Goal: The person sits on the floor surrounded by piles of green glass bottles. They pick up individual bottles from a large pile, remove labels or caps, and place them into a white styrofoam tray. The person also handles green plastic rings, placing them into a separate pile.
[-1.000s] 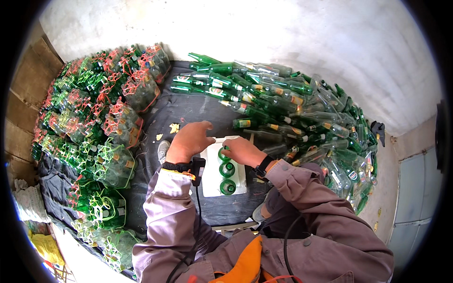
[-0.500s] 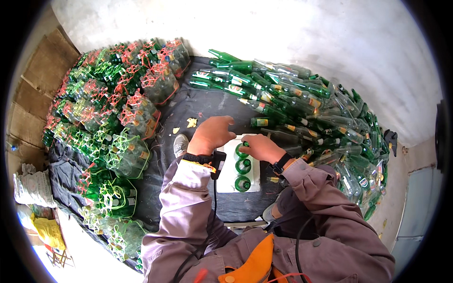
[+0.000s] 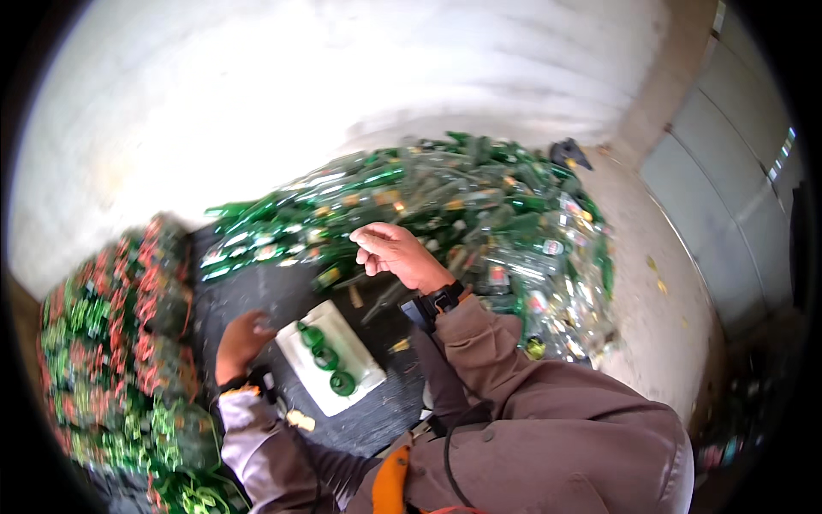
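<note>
Pale wall [image 3: 257, 103] fills the far side, with grey door panels [image 3: 736, 188] to the right and bare light floor [image 3: 651, 283] before them. Dark sheeting [image 3: 282, 291] covers the floor where the work is, and on it lies a white slab [image 3: 347, 338], set askew. Three green bottles [image 3: 324, 357] stand on the slab in a row running from far left to near right.

Just left of the slab is the left hand [image 3: 244, 343], its fingers loosely parted though blurred. Farther off and to the right, the right hand [image 3: 394, 255] hangs in front of the heap with its fingers half curled and free.

That heap of loose bottles [image 3: 479, 197], green and clear, spreads across the far side and round to the right, most of them lying down; the right sleeve [image 3: 488, 334] covers part of its near edge. On the left, bottle bundles [image 3: 163, 300] tied with red and green straps crowd close together. A dark crumpled bundle [image 3: 568, 154] lies at the heap's far right end. Yellowish scraps [image 3: 300, 420] litter the sheeting near the slab. The person's jacket [image 3: 548, 428] hides much of the near floor.
</note>
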Demonstrator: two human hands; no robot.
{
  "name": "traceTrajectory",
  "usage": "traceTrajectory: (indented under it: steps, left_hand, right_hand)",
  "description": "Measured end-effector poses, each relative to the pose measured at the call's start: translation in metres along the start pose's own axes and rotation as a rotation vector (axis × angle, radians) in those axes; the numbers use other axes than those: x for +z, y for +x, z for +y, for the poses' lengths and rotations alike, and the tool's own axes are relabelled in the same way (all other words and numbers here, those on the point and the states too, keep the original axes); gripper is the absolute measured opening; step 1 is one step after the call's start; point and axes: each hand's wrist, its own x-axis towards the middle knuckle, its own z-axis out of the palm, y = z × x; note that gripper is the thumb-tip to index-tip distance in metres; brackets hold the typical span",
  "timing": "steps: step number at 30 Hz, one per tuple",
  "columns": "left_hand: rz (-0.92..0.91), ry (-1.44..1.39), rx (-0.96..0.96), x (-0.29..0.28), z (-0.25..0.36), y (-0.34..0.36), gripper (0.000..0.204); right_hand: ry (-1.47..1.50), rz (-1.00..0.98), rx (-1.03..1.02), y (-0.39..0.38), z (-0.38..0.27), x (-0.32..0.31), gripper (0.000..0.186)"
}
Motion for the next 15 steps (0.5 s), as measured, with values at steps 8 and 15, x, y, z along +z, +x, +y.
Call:
traceTrajectory:
  steps: [8, 15]
  left_hand:
    - [0.107, -0.426, 0.122, -0.02, 0.054, -0.023, 0.033]
    - [0.116, -0.529, 0.15, -0.046, 0.103, -0.056, 0.033]
  right_hand:
    - [0.108, 0.536, -0.091, -0.126, -0.003, -0.166, 0.022]
    - [0.018, 0.822, 0.268, -0.255, 0.159, -0.298, 0.024]
